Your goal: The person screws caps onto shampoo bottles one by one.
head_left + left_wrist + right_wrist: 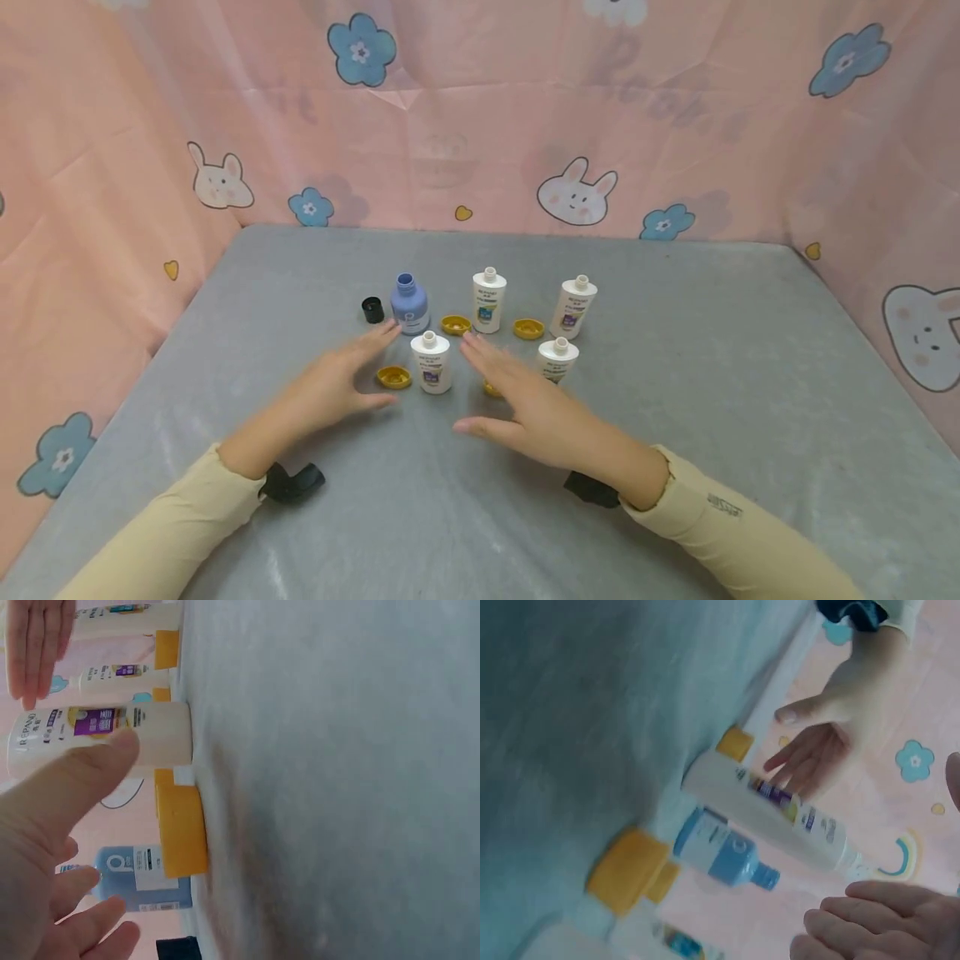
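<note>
My left hand is held above the table with its fingers straight and holds nothing. Nearest to it are a gold cap and an uncapped white bottle. That bottle stands upright between my two hands, and neither hand appears to grip it. On the other side my right hand is stretched out with nothing in it. It partly hides another white bottle and a gold cap. In the left wrist view my thumb overlaps a white bottle with a purple label.
Behind stand an uncapped blue bottle, a white bottle and a second white bottle. A black cap and gold caps lie beside them. Grey cloth covers the table; a pink printed curtain surrounds it.
</note>
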### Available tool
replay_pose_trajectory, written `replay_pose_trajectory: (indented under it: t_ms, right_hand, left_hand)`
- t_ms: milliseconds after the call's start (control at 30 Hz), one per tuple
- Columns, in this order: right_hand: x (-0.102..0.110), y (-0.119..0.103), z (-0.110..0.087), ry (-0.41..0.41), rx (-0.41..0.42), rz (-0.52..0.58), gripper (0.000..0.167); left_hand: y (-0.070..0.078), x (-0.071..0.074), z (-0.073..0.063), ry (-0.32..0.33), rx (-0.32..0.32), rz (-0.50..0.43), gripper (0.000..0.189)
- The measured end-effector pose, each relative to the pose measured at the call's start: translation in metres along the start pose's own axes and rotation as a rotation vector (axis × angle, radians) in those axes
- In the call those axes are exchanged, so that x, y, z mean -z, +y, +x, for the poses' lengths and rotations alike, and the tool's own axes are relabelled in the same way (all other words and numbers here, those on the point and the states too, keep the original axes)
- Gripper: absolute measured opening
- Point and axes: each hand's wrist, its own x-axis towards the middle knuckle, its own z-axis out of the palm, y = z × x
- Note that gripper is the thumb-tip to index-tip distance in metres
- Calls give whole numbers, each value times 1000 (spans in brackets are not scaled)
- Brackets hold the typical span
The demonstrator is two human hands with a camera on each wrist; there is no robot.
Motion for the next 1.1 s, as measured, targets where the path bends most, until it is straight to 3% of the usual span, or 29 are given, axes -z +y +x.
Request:
replay_pose_trajectory:
  t_ms: [133, 267, 500, 667, 967, 1100]
  right_hand:
    - [-2, -1, 5, -17, -93, 187, 93]
    - [-7, -1, 11, 35, -159, 293, 92]
    - [-15, 3, 19, 120, -211, 528, 82]
    - [-14, 6, 23, 171, -203, 704, 72]
    - [-21, 8, 32, 187, -214, 790, 63]
    - [-22, 7, 36, 175, -245, 822, 62]
  left_hand:
    - [1, -4, 0, 8, -1, -57, 87]
    - [2, -5, 1, 15, 23, -88, 78]
    - [4, -7, 3, 6, 128, -186, 63]
    - [2, -12, 4, 20, 167, -268, 57]
    - [-8, -18, 5, 16, 207, -419, 53]
    - [-10, -19, 6, 9, 240, -438, 51]
